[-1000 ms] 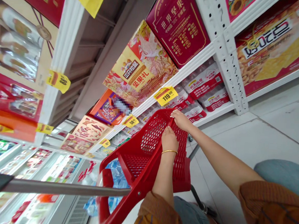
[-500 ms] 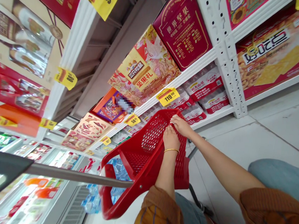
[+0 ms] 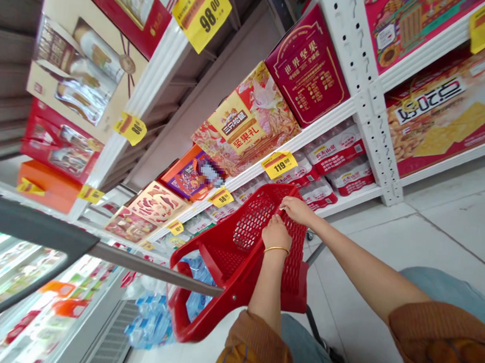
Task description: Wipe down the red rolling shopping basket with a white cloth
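Observation:
A red plastic shopping cart (image 3: pixel 237 263) with perforated basket walls stands in front of me, tilted in the view. My left hand (image 3: pixel 277 234), with a gold bracelet at the wrist, is closed over the basket's near upper rim. Just beyond it, my right hand (image 3: pixel 297 211) is also curled over the rim, close to the left one. The fingertips of both hands are partly hidden by the rim. A metal bar (image 3: pixel 155 268) with a dark grey handle (image 3: pixel 38 224) extends from the cart to the left.
White shelving (image 3: pixel 356 101) beside the cart carries a patterned nut gift box (image 3: pixel 248 124), a maroon box (image 3: pixel 309 68) and wrapped bottle packs (image 3: pixel 353 174). A cracker carton (image 3: pixel 448 112) sits to the right. Blue-tinted bottles (image 3: pixel 152 321) stand on the tiled floor (image 3: pixel 370 238) behind the cart.
The view has shifted, so the shelves and boxes appear farther right and lower. More of the grey handle shows. Both hands remain on the cart's rim.

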`<state>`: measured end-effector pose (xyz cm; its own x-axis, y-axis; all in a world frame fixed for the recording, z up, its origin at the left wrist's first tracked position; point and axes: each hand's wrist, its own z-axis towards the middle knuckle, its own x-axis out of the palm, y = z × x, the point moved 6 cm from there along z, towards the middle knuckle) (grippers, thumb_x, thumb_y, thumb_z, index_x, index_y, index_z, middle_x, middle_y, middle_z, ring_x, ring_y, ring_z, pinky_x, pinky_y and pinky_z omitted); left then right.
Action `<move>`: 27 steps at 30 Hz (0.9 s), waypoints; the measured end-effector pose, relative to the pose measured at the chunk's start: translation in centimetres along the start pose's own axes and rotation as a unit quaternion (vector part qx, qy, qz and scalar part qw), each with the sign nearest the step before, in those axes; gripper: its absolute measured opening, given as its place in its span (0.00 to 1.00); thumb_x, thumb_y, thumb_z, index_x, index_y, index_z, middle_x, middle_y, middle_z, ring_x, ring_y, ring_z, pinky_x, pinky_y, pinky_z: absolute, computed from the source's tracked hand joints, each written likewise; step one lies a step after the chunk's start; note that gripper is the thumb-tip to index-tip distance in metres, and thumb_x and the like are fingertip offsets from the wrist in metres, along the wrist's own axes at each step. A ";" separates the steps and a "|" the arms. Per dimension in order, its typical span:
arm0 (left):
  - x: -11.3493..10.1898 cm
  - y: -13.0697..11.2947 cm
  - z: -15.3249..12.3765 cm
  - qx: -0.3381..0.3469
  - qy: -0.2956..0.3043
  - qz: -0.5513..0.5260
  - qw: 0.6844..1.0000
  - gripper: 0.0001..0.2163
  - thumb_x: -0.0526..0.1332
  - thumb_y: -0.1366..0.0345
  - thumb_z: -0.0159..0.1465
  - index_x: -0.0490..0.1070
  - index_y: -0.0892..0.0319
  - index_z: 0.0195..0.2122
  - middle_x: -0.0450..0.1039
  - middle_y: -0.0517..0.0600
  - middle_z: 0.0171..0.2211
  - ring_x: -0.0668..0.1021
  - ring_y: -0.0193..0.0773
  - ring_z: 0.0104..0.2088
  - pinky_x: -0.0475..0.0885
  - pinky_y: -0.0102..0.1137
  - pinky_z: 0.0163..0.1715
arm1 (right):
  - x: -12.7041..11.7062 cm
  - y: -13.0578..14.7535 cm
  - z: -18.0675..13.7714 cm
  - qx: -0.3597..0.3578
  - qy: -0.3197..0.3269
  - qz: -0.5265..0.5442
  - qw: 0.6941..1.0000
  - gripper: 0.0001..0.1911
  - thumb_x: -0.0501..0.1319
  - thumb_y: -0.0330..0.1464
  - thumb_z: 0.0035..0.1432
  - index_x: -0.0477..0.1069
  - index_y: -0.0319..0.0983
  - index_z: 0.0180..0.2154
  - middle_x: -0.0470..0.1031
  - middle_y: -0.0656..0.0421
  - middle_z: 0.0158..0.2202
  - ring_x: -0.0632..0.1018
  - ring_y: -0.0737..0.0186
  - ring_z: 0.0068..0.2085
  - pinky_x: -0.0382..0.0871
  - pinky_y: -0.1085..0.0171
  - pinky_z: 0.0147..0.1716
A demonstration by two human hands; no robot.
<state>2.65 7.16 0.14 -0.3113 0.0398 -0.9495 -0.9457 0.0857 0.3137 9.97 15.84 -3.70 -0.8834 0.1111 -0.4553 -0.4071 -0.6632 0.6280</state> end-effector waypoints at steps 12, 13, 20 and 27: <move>0.4 0.6 -2.7 -0.023 -0.068 -0.005 0.997 0.21 0.47 0.74 0.65 0.58 0.73 0.60 0.67 0.66 0.55 0.70 0.45 0.55 0.66 0.37 0.54 | 2.1 2.3 -2.3 -0.006 -0.003 -0.005 1.000 0.21 0.50 0.18 0.50 0.75 0.33 0.42 0.76 0.47 0.46 0.71 0.53 0.54 0.58 0.47 0.60; 0.4 0.6 -2.7 -0.025 -0.072 -0.009 0.997 0.21 0.47 0.74 0.66 0.58 0.73 0.60 0.67 0.66 0.54 0.70 0.45 0.55 0.66 0.37 0.53 | 2.2 2.4 -2.4 -0.007 -0.005 -0.002 1.000 0.21 0.50 0.18 0.50 0.75 0.33 0.43 0.76 0.47 0.46 0.71 0.53 0.54 0.58 0.47 0.59; 0.6 0.5 -2.8 -0.042 -0.098 -0.037 0.994 0.20 0.45 0.72 0.68 0.58 0.68 0.60 0.67 0.64 0.55 0.69 0.43 0.56 0.65 0.38 0.53 | 2.5 3.3 -3.2 -0.022 0.007 0.027 0.999 0.20 0.50 0.22 0.53 0.75 0.35 0.43 0.76 0.48 0.45 0.71 0.53 0.53 0.60 0.47 0.58; 0.8 0.3 -3.0 -0.050 -0.098 -0.066 0.992 0.21 0.46 0.72 0.67 0.58 0.71 0.60 0.64 0.65 0.57 0.66 0.45 0.59 0.61 0.38 0.57 | 2.4 3.1 -3.6 -0.034 0.038 0.035 0.998 0.22 0.49 0.22 0.54 0.74 0.36 0.46 0.75 0.48 0.48 0.71 0.54 0.54 0.62 0.48 0.57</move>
<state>1.88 4.25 -0.57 -0.1690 0.2288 -0.9587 -0.9846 0.0046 0.1747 7.46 11.39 -5.10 -0.8882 0.0078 -0.4593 -0.3258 -0.7157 0.6178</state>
